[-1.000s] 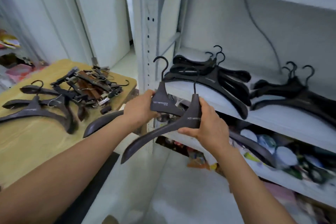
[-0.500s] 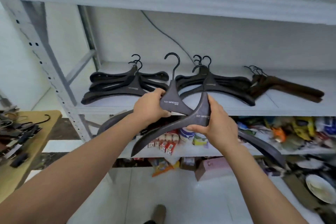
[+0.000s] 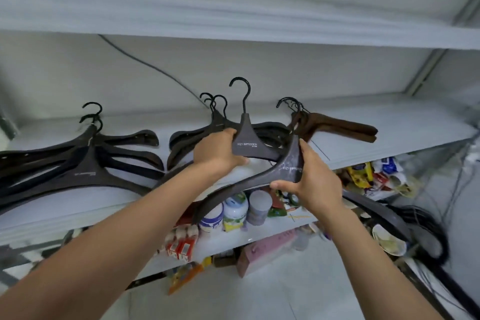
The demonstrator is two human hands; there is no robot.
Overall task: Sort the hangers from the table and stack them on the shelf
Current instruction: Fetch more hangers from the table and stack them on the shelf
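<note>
Gripping necks: left hand [image 3: 220, 157] holds the upright hanger [image 3: 246, 143], right hand [image 3: 318, 183] the tilted hanger [image 3: 290, 167] beside it.

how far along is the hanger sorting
Done: piles lie on the grey metal shelf: black plastic hangers left and middle, brown hangers right. In hand: left hand and right hand each grip a dark grey lettered hanger, not yet set down. Left: unclear, the table is out of view.
</note>
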